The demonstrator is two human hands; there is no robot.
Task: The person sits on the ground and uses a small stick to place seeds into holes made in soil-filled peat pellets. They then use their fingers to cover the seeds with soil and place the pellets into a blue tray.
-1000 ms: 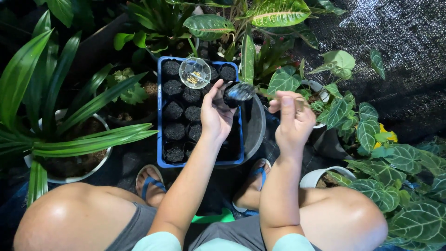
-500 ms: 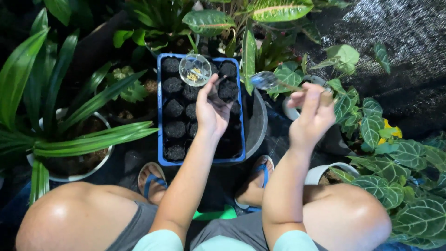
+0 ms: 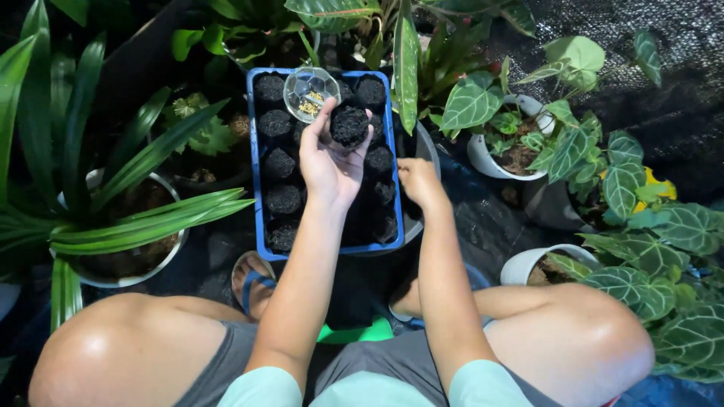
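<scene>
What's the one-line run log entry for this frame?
left hand: holds soil-filled black pot over blue tray | right hand: empty, at tray's right edge | clear bowl: on tray's far end

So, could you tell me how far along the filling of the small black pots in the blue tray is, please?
Done: the blue plastic tray already holds several soil-filled black pots. In hand: the left hand holds one more small soil-filled black pot above the tray, while the right hand rests at the tray's right edge. Left: the seed-like bits in the clear round dish remain there.
</scene>
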